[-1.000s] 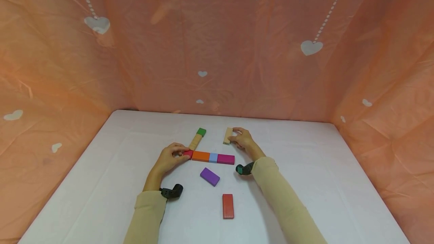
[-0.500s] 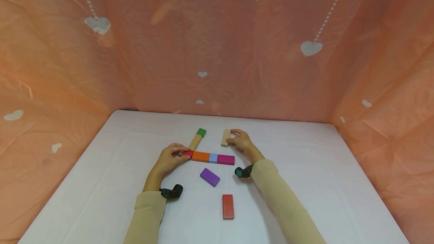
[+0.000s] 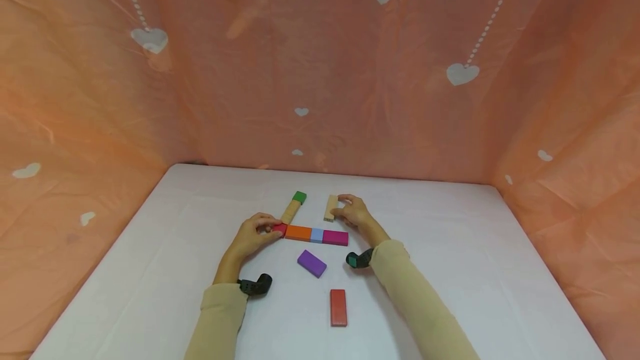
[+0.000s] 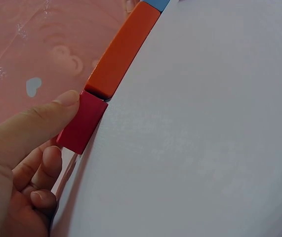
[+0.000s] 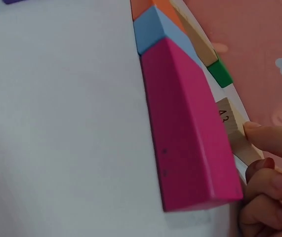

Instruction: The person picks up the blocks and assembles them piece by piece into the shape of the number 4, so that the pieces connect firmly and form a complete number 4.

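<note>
My left hand pinches a small crimson block at the left end of a row, its thumb on the block's side. Rightward the row runs through an orange block, a light blue block and a magenta block. Behind the row, my right hand holds a plain wooden block between thumb and fingers. In the right wrist view that block shows printed marks on its end, and the magenta block hides part of the hand. A second plain wooden block slants back from the crimson end.
A green block caps the slanted wooden one. In front of the row lie a purple block and a red block. The white table is enclosed by an orange curtain with pale hearts.
My right hand has drawn the plain wooden block nearer to me and slightly left, towards the row. The left hand stays at the crimson block.
</note>
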### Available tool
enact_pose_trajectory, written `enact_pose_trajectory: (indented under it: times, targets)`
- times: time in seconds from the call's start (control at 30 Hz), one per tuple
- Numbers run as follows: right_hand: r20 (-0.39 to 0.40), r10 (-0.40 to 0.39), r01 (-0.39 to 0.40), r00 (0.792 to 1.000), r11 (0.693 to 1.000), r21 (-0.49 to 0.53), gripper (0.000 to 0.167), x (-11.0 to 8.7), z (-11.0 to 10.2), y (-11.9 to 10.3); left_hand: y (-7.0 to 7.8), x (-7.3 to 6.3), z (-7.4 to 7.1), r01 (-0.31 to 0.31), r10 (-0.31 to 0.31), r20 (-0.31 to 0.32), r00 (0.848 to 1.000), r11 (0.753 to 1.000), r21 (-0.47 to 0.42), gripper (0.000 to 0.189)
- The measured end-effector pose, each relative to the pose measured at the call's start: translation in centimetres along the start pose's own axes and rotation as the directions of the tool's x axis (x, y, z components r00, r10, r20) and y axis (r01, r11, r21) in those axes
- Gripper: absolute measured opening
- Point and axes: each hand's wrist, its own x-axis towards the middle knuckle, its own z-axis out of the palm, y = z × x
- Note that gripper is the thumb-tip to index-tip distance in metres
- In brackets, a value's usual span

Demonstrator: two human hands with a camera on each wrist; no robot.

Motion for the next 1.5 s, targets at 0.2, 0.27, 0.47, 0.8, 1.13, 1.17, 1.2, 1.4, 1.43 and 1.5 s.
enact_pose_trajectory:
  times: [0.2, 0.27, 0.47, 0.8, 1.13, 1.17, 1.2, 1.4, 1.43, 1.5]
  targets:
    - [0.003, 0.000, 0.000, 1.000, 1.000, -0.005, 0.061, -0.2, 0.2, 0.1, -0.1, 0.1, 0.2, 0.007, -0.007, 0.000, 1.000, 1.000, 0.012, 0.031]
    - [0.002, -0.007, 0.007, 1.000, 1.000, -0.005, 0.061, -0.3, 0.3, 0.1, -0.1, 0.1, 0.2, 0.014, -0.014, 0.001, 1.000, 1.000, 0.013, 0.031]
    - [0.002, -0.021, 0.021, 1.000, 1.000, -0.012, 0.061, -0.4, 0.5, 0.0, -0.1, 0.1, 0.2, 0.023, -0.023, 0.006, 1.000, 1.000, 0.005, 0.031]
    - [0.027, -0.029, 0.029, 0.999, 1.000, 0.000, 0.062, -0.4, 0.9, 0.2, 0.0, 0.0, 0.1, 0.024, -0.024, 0.002, 1.000, 1.000, 0.008, 0.031]
    - [0.041, -0.044, 0.043, 0.998, 0.999, 0.015, 0.061, -0.3, 1.2, 0.2, -0.2, 0.1, 0.1, 0.002, -0.002, 0.009, 1.000, 1.000, 0.009, 0.031]
    - [0.045, -0.044, 0.043, 0.998, 0.999, 0.014, 0.062, -0.4, 1.2, 0.2, -0.3, 0.1, 0.1, -0.005, 0.005, 0.007, 1.000, 1.000, 0.010, 0.031]
    - [0.048, -0.045, 0.044, 0.998, 0.999, 0.011, 0.062, -0.4, 1.2, 0.1, -0.3, 0.1, 0.0, -0.011, 0.011, 0.006, 1.000, 1.000, 0.011, 0.031]
    - [0.059, -0.060, 0.061, 0.996, 0.998, -0.014, 0.061, -0.5, 1.4, 0.1, -0.3, 0.1, 0.1, -0.010, 0.010, 0.003, 1.000, 1.000, -0.009, 0.032]
    - [0.057, -0.061, 0.062, 0.996, 0.998, -0.023, 0.061, -0.4, 1.4, 0.1, -0.2, 0.1, 0.1, -0.006, 0.007, 0.004, 1.000, 1.000, -0.012, 0.032]
    - [0.054, -0.063, 0.065, 0.997, 0.997, -0.044, 0.061, -0.4, 1.4, 0.2, -0.2, 0.1, 0.1, -0.002, 0.002, 0.005, 1.000, 1.000, -0.012, 0.032]
